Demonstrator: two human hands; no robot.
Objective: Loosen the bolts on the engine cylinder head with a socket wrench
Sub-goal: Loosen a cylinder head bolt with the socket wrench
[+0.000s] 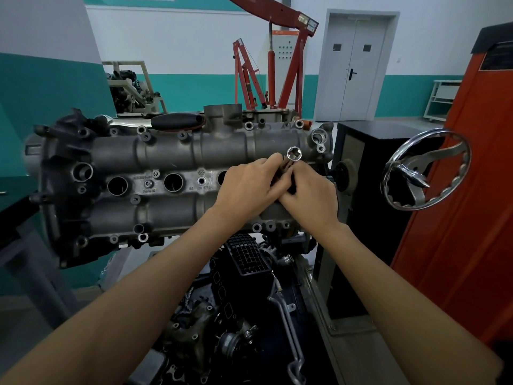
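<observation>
1. Socket [294, 155] held up just right of frame centre, open end toward the camera, in front of the right part of the head [172, 154]; touching the head or not: cannot tell.
2. Wrench shaft below the socket mostly hidden between both hands; only a dark stretch visible.
3. Left hand [247, 187] curled round the tool from the left, fingertips just under the socket.
4. Right hand [311, 195] wrapped round the lower part of the tool, thumb side meeting the left hand.
5. Head lying across the middle of the frame, from left edge to right of centre; round plug holes [118, 186] in a row along its middle, bolts [149, 184] and bosses along the rims.
6. Black handle [177, 120] lying on the upper edge of the head.
7. Chrome handwheel [429, 169] at right centre, beside an orange cabinet [458, 218].
8. Red crane [280, 59] at top centre, grey double door [358, 68] at upper right.
9. Dark engine parts [244, 287] at the bottom centre, between the forearms.
</observation>
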